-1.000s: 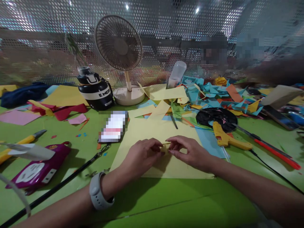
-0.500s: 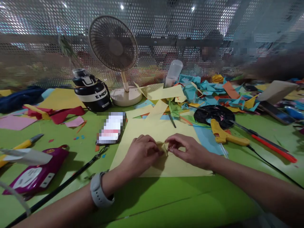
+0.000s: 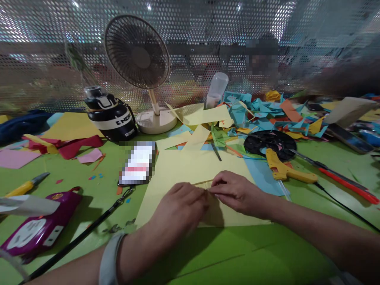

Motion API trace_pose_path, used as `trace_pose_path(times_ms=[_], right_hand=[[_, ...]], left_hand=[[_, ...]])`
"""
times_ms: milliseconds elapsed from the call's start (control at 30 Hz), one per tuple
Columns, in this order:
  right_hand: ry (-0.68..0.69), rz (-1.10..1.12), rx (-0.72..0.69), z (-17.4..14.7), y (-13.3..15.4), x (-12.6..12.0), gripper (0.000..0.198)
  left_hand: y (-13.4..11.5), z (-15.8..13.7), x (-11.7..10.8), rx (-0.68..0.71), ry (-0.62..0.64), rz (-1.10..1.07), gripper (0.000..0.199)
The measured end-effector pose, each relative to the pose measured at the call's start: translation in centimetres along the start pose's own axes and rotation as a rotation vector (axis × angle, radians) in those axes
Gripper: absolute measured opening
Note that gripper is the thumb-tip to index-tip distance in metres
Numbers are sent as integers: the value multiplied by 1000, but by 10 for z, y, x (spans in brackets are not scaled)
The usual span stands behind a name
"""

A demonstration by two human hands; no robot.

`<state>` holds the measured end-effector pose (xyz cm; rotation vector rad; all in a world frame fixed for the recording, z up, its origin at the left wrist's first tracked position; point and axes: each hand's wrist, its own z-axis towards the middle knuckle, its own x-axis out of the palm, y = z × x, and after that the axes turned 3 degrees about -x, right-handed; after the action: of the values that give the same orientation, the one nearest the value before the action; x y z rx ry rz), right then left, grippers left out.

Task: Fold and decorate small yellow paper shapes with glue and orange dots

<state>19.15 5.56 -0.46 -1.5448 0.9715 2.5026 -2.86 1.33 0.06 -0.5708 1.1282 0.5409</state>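
Over a large pale yellow paper sheet [image 3: 172, 166], my two hands meet at a small folded piece of yellow paper [image 3: 204, 185]. My left hand [image 3: 184, 206] is closed around its near left side, with the fingertips mostly hidden behind the back of the hand. The thumb and fingers of my right hand [image 3: 237, 194] pinch the right end. Only a narrow upper edge of the piece shows between them. The sheet lies flat on the green table [image 3: 237, 253].
A phone [image 3: 138, 164] lies left of the sheet, a yellow hot glue gun [image 3: 289, 171] and black reel [image 3: 252, 144] right. Behind are a fan [image 3: 139, 57], a black jug [image 3: 114, 122] and blue paper scraps [image 3: 255, 109]. A purple case [image 3: 44, 225] sits at left.
My left hand has turned palm-down and moved toward my right hand, covering more of the paper piece. My right fingers have drawn closer together on it. The view has shifted slightly.
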Motion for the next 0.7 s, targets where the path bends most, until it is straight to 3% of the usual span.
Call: trace_pose_path(times_ms=[100, 267, 700], right_hand=[[10, -9, 6, 0, 2, 0, 26], [12, 0, 6, 1, 2, -1, 26], [29, 15, 25, -1, 4, -3, 27]], left_hand=[[-12, -9, 3, 3, 49, 153, 35], [-19, -18, 10, -58, 83, 207, 63], [-15, -17, 5, -135, 234, 95, 72]])
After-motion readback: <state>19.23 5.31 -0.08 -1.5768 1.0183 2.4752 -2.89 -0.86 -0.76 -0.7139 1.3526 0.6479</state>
